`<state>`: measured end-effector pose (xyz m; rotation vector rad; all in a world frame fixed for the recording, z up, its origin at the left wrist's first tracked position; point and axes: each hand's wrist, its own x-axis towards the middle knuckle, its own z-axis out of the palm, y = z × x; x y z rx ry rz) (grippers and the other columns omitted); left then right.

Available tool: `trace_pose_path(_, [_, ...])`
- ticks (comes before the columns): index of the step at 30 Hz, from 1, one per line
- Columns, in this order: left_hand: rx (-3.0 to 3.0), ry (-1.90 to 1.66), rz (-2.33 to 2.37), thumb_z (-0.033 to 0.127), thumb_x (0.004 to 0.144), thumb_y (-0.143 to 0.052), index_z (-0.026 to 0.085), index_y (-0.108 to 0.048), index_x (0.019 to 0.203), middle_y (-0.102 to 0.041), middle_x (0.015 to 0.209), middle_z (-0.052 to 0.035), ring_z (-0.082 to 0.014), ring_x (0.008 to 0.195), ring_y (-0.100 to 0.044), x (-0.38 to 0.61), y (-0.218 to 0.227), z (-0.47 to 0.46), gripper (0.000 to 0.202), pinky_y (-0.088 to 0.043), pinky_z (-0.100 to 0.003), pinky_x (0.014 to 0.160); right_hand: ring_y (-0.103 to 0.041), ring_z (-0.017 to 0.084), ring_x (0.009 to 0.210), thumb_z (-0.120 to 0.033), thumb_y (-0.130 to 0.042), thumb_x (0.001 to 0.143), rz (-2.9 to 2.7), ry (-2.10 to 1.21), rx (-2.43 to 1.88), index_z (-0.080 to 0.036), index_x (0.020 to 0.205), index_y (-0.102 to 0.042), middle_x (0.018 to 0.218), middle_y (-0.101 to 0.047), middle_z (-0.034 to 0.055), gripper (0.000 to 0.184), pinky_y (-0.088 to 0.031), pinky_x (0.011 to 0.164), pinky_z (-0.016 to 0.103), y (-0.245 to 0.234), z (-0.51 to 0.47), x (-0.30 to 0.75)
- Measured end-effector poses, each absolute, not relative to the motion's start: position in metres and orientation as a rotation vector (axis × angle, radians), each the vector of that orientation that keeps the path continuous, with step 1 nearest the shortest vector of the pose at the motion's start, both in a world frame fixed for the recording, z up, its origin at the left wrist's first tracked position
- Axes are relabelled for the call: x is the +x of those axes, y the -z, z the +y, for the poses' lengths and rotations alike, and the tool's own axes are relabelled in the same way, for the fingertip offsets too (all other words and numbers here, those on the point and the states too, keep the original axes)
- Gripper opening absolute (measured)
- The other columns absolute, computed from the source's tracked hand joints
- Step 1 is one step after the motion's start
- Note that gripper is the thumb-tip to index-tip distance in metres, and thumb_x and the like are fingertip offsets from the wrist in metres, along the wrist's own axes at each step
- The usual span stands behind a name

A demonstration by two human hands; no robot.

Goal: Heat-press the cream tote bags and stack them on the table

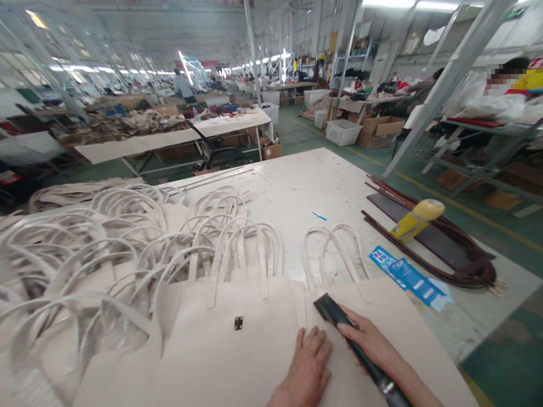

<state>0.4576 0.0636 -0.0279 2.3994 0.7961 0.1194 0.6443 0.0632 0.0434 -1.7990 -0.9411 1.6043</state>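
A cream tote bag (394, 316) with two looped handles lies flat on the white table (297, 192) in front of me. My left hand (307, 367) rests flat on it, fingers stretched out. My right hand (373, 347) is wrapped round a black tool (339, 319) with a dark handle; its flat head presses on the bag near the top edge. To the left, another cream bag (237, 345) with a small metal clasp (238, 323) lies on top of a pile.
Several cream bags (106, 254) with looped handles are heaped over the table's left half. At the right lie a yellow bottle (418, 220), dark brown straps (458, 260), blue packets (407, 274) and a small blue pen (319, 216). Other workbenches, boxes and people stand beyond.
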Motion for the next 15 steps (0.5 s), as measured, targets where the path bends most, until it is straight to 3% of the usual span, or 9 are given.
trace_pose_path(4, [2.368,-0.024,0.849,0.034,0.082,-0.040,0.027,-0.024,0.132,-0.022,0.141,-0.0017,-0.0217,0.129,-0.014,0.463,0.033,0.066,0.052,-0.007,-0.049,0.105,-0.046,0.010,0.032,-0.042,-0.045,0.076,-0.934,-1.610,-1.779,-0.026,0.129,-0.033,0.049,-0.045,-0.0072,0.057,-0.037,0.028,0.021,-0.050,0.093,0.639])
trace_pose_path(15, [2.363,-0.027,0.855,0.035,0.083,-0.038,0.028,-0.023,0.133,-0.024,0.140,0.0006,-0.0196,0.129,-0.012,0.462,0.028,0.067,0.053,-0.001,-0.043,0.107,-0.045,0.010,0.029,-0.041,-0.045,0.076,-0.919,-1.665,-1.726,-0.023,0.129,-0.035,0.045,-0.045,-0.0074,0.057,-0.035,0.026,0.019,-0.046,0.084,0.640])
